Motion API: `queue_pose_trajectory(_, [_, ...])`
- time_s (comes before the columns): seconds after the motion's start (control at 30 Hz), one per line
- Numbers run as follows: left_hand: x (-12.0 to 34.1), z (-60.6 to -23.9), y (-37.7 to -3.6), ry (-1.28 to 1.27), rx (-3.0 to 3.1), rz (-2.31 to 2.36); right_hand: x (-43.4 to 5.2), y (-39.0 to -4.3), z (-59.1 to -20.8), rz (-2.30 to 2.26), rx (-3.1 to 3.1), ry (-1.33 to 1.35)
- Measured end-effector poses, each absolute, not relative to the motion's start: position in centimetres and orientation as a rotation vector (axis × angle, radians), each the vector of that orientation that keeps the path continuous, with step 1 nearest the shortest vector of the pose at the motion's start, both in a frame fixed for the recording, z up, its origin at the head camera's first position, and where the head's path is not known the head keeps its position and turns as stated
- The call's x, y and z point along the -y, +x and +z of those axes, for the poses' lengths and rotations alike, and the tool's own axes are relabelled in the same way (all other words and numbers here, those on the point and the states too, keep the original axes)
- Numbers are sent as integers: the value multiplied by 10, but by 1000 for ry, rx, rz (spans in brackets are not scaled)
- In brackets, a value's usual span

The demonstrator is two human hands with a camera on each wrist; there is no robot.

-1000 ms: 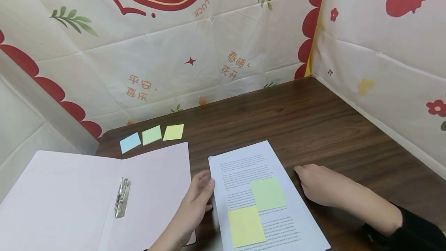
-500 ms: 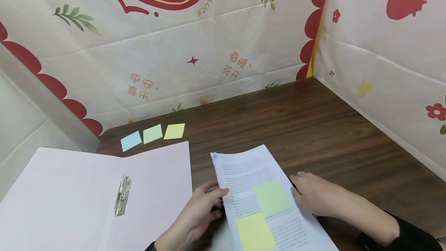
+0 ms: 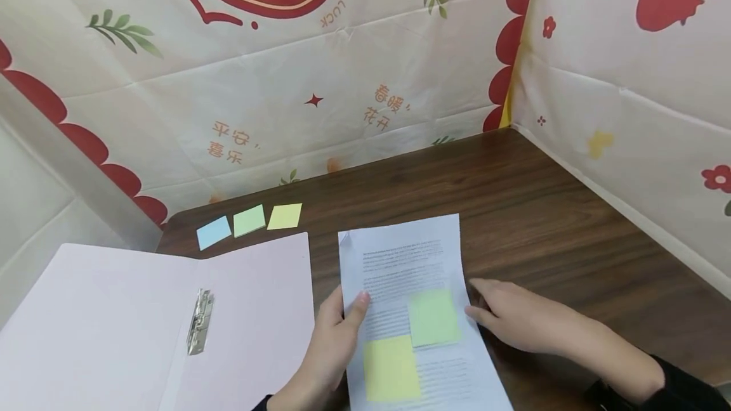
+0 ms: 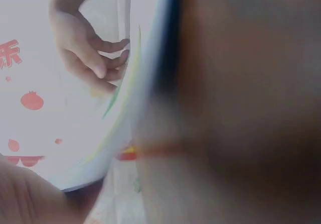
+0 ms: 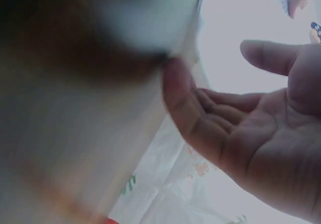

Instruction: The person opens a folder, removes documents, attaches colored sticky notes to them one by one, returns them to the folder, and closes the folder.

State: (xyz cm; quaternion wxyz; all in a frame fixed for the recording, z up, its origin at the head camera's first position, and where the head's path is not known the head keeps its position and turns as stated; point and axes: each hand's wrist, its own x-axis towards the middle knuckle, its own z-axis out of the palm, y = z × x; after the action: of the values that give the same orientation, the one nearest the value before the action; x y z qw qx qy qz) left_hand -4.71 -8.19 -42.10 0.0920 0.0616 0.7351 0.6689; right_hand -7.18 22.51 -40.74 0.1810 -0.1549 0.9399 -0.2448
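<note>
My left hand (image 3: 331, 344) grips a stack of printed paper (image 3: 400, 259) by its left edge, thumb on top and fingers beneath. On the top sheet lie a green sticky note (image 3: 435, 319) and, lower left of it, a yellow sticky note (image 3: 391, 368). Beside the stack's right edge is my right hand (image 3: 522, 316). The right wrist view shows that hand's thumb (image 5: 268, 57) apart from its loosely bent fingers (image 5: 195, 128), with nothing between them. Seen from the left wrist, the stack looks bowed. The lower end of the stack runs out of the head view.
To the left an opened pale pink folder (image 3: 257, 309) with a metal clip (image 3: 200, 322) lies on the dark wooden table (image 3: 422, 182). Behind it are blue (image 3: 214, 233), green (image 3: 249, 221) and yellow (image 3: 284, 216) sticky pads. Patterned cloth walls (image 3: 274, 113) border the table.
The stack has risen and turned more upright in the head view, its left edge now in my left hand's grip. My right hand's thumb has spread away from its fingers.
</note>
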Motion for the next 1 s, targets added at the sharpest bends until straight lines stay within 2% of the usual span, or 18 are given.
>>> queue_pose_trajectory(0.47, [104,-398,-66,889,-2480,2097,-219,-72,-366,-1191,-3049,-687])
queue_pose_trajectory(0.63, [108,-389,-67,912,-2505,2140,-215,-69,-365,-1253,-3122,-815])
queue_pose_trajectory(1.0, [121,-378,-68,720,-2387,2127,-210,-71,-367,-1372,-3154,-989])
